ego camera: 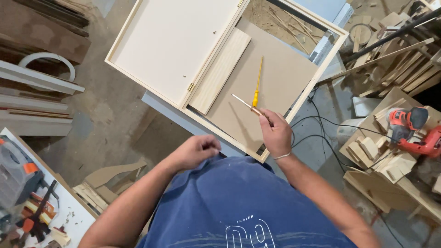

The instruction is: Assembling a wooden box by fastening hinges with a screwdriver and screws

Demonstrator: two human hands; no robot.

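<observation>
My right hand [275, 133] grips a thin pale stick, perhaps a pencil [243, 103], with its tip pointing up-left over a brown board [280, 73] inside a light wooden frame [321, 69]. A yellow-handled screwdriver [257, 85] lies on that board just above my fingers. My left hand [197, 150] hovers loosely curled near my chest, below the frame's near edge, and I see nothing in it. A pale wood plank [220, 69] lies beside a hinged white door panel [170, 41].
A red power tool [413, 128] rests on wood offcuts [381, 156] at the right, with black cables [321, 124] trailing across the floor. Stacked mouldings [36, 92] lie at left. A white bench [69, 216] with tools occupies the lower left.
</observation>
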